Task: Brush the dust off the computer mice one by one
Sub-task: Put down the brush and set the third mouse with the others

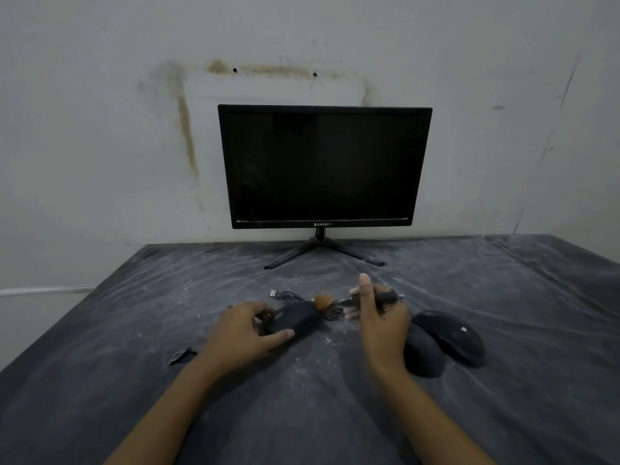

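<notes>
A: Left grip?
B: Left grip (241, 333) is curled round a black mouse (297, 319), thumb on the near side and fingers on the far side. The mouse is low on the table (100, 380), centre-left, in front of the monitor (323, 166). Can't tell if it's resting or lifted.
A: Right?
B: Right grip (382, 325) holds a brush (387, 298) by its dark handle, one finger sticking up. The brown bristles (322, 302) point left, at the held mouse's far right edge. Contact is blurred, can't tell.
A: Other mice?
B: Second mouse (423, 352) is just right of the right wrist. Third mouse (451, 335) is right beside it, and both lie on the table.
A: Rest?
B: A USB plug (273, 293) and a tangle of cable lie behind the held mouse. The monitor is dark, on its stand at the back against a stained wall (188, 135). The table cover is dark and dusty, with a small tear (183, 355) near the left wrist.
</notes>
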